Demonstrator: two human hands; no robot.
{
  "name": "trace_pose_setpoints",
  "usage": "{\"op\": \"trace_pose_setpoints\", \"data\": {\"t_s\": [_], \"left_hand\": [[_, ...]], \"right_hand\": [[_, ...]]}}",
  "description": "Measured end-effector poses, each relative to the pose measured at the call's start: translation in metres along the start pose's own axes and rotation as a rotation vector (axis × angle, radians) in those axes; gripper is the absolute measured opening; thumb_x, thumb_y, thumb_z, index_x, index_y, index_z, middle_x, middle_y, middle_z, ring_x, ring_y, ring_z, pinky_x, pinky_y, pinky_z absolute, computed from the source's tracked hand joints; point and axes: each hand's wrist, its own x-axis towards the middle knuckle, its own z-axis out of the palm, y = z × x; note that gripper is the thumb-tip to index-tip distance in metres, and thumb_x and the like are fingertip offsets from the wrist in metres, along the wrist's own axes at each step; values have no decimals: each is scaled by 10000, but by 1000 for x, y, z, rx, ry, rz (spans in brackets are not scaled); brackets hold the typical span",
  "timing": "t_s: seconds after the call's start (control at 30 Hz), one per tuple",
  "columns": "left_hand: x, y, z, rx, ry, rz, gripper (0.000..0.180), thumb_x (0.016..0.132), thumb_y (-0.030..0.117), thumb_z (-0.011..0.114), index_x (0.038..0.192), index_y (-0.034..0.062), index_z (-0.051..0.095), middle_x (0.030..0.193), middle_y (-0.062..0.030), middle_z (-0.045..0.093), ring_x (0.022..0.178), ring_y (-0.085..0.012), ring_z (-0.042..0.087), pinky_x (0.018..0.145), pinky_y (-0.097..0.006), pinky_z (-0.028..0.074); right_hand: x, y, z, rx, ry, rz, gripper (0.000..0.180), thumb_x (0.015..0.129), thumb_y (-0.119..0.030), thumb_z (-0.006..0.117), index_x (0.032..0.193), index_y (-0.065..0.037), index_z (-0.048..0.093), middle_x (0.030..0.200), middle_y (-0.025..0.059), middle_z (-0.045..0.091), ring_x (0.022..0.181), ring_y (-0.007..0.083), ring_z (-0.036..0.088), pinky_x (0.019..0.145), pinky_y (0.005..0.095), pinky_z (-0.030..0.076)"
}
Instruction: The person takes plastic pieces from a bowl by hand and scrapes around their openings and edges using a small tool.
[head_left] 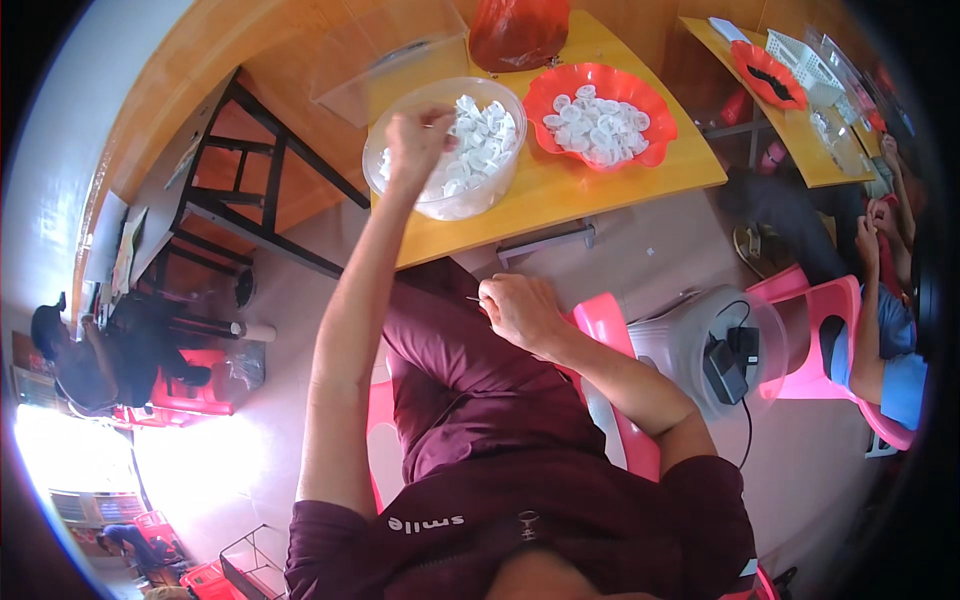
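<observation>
Off to the right, black pieces (pixel 768 80) are held in a red dish (pixel 745 53), flanked by a white basket (pixel 803 66); below, a pink chair (pixel 822 380) is taken by a person in blue (pixel 903 385)!

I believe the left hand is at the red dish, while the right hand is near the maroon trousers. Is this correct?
Not quite. In the head view, the left hand is at the clear tub, not the red dish. The rest is right.

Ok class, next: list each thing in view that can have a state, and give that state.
Clear tub: open, holding white pieces
Red dish: holding round white pieces
Red bag: bulging
Black adapter: cord attached
Left hand: over clear tub, grip unclear
Right hand: pinching small thin piece
</observation>
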Motion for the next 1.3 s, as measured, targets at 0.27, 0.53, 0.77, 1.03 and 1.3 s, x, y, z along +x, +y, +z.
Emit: {"op": "trace_pose_setpoints", "data": {"t_s": [0.27,0.53,0.77,1.03,1.3], "left_hand": [[12,-24,-19,695,-51,-29,173,685,184,704,801,56,691,795,-135,670,786,-274,639,736,-373,500],[14,-33,-10,656,53,-8,235,629,89,714,863,84,694,884,-143,663,886,-279,626,783,-388,487],[-4,-12,-32,29,59,-79,188,707,29,679,893,11,662,799,-64,633,697,-134,593,647,-251,489],[-148,28,-33,-751,18,-245,150,802,-7,593,937,4,526,964,-90,621,771,-118,601,682,-233,510],[-217,1,-8,-844,137,-299,114,816,-41,570,893,13,506,973,-133,619,820,-161,631,727,-289,558]], "right_hand": [[-3,5,5,4,7,-2,81,723,-62,597,649,-57,566,682,136,599,633,341,601,585,454,466],[-1,2,0,7,-77,38,54,748,-70,594,704,-43,577,704,118,595,667,344,585,589,433,459],[1,4,4,60,17,22,101,760,-97,564,673,-51,585,685,128,611,642,334,606,593,449,471],[11,3,-25,938,19,344,161,903,-182,516,897,-28,562,662,28,532,501,73,526,438,185,398],[4,-40,-35,751,101,103,120,839,-106,620,890,-24,550,672,-42,491,592,28,444,541,193,366]]}}
